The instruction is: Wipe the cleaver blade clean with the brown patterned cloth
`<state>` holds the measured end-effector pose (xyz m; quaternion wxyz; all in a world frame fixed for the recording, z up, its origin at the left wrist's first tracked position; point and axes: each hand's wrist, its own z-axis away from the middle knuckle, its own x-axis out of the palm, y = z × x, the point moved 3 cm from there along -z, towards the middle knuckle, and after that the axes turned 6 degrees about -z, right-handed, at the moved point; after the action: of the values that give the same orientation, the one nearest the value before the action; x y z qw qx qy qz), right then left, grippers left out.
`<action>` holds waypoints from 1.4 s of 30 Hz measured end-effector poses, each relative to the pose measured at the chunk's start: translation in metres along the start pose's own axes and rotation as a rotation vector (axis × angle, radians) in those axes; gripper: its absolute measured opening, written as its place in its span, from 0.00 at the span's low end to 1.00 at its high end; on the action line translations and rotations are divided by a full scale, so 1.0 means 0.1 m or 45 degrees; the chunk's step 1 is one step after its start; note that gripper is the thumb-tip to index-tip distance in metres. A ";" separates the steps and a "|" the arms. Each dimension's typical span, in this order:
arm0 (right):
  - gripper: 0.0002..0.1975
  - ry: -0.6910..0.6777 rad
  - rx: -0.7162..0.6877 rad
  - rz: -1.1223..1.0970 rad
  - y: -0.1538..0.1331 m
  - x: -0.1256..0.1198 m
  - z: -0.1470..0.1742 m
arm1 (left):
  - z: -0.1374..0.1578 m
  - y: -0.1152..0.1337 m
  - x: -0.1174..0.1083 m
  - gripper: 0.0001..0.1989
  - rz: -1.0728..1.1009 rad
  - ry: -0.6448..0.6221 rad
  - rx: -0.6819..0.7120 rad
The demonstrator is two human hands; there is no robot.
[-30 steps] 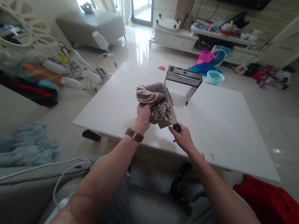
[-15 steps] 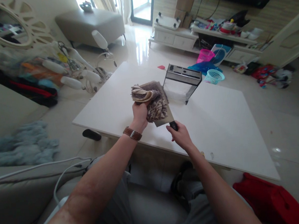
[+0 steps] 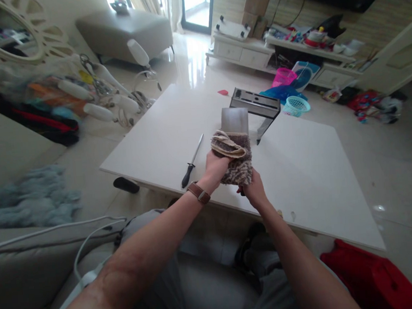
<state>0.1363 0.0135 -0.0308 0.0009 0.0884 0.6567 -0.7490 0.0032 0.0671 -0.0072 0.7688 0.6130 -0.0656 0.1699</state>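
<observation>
The cleaver (image 3: 234, 120) is held above the near part of the white worktop (image 3: 300, 175), blade pointing up and away from the person, its flat face toward the camera. Only the upper part of the blade shows; the lower part and the handle are covered.

The cloth (image 3: 234, 157), a brown and beige shaggy towel, is wrapped around the lower blade. The left hand (image 3: 214, 167) is closed on the cloth from the left side, pressing it against the blade. A brown-strapped wristwatch (image 3: 198, 192) sits on the left wrist.

The right hand (image 3: 253, 191) is clamped around the cleaver's handle just below the cloth; the handle itself is hidden by the cloth and the fingers.

On the worktop, to the left of both hands, a sharpening steel (image 3: 192, 161) lies flat, black handle toward the person, rod pointing away. Behind the cleaver, a metal knife block (image 3: 255, 104) stands on the worktop, slotted top visible. A small red item (image 3: 223, 92) lies at the far edge.

On the floor beyond the worktop stand a turquoise basket (image 3: 295, 105) and a pink basket (image 3: 283, 76). A red bag (image 3: 371, 279) lies at the near right corner.
</observation>
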 end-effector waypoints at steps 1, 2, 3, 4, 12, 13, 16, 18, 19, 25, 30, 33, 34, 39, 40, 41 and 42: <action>0.08 -0.006 0.001 -0.008 0.00 0.00 -0.01 | 0.00 0.00 0.00 0.26 0.018 0.015 -0.006; 0.08 -0.010 0.004 -0.020 0.00 0.00 -0.01 | -0.02 0.01 0.00 0.26 0.037 0.027 -0.006; 0.07 -0.012 0.011 -0.035 0.00 0.00 -0.02 | -0.05 0.02 -0.02 0.26 0.050 0.035 0.004; 0.07 -0.007 0.020 -0.050 0.00 0.00 -0.03 | -0.08 0.04 -0.04 0.26 0.058 0.043 0.026; 0.15 0.061 0.040 -0.127 0.07 -0.06 -0.05 | -0.35 0.26 -0.37 0.24 0.103 0.193 0.212; 0.15 0.074 0.051 -0.161 0.08 -0.07 -0.05 | -0.34 0.25 -0.37 0.25 0.096 0.164 0.184; 0.14 0.107 0.089 -0.229 0.10 -0.08 -0.06 | -0.23 0.15 -0.27 0.26 0.069 0.017 0.070; 0.13 0.109 0.082 -0.187 0.09 -0.08 -0.06 | -0.13 0.04 -0.15 0.26 0.051 -0.054 0.008; 0.12 0.101 0.059 -0.137 0.08 -0.08 -0.06 | -0.08 -0.01 -0.09 0.27 0.031 -0.080 -0.021; 0.16 0.047 -0.079 0.083 0.04 -0.08 -0.05 | 0.03 -0.14 0.06 0.27 -0.058 -0.058 -0.058; 0.09 0.093 0.020 -0.090 0.04 -0.07 -0.06 | -0.08 0.03 -0.04 0.27 -0.053 -0.027 0.051; 0.10 0.134 0.012 -0.128 0.05 -0.08 -0.06 | -0.17 0.14 -0.16 0.27 -0.019 0.057 0.138; 0.12 0.145 0.005 -0.127 0.06 -0.09 -0.06 | -0.20 0.17 -0.20 0.27 -0.005 0.082 0.165; 0.16 0.174 0.046 -0.231 0.12 -0.12 -0.08 | -0.24 0.19 -0.27 0.26 0.018 0.033 0.118; 0.16 0.177 0.052 -0.245 0.12 -0.12 -0.08 | -0.22 0.17 -0.25 0.26 0.022 0.009 0.087; 0.15 0.179 0.056 -0.239 0.12 -0.12 -0.08 | -0.19 0.14 -0.23 0.26 0.025 -0.006 0.062; 0.14 0.180 0.054 -0.215 0.12 -0.12 -0.08 | -0.16 0.11 -0.19 0.26 0.028 -0.016 0.040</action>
<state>0.1506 0.0187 -0.0419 -0.1105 0.0856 0.6442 -0.7519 -0.0204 0.0807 -0.0068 0.7567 0.6254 -0.0746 0.1755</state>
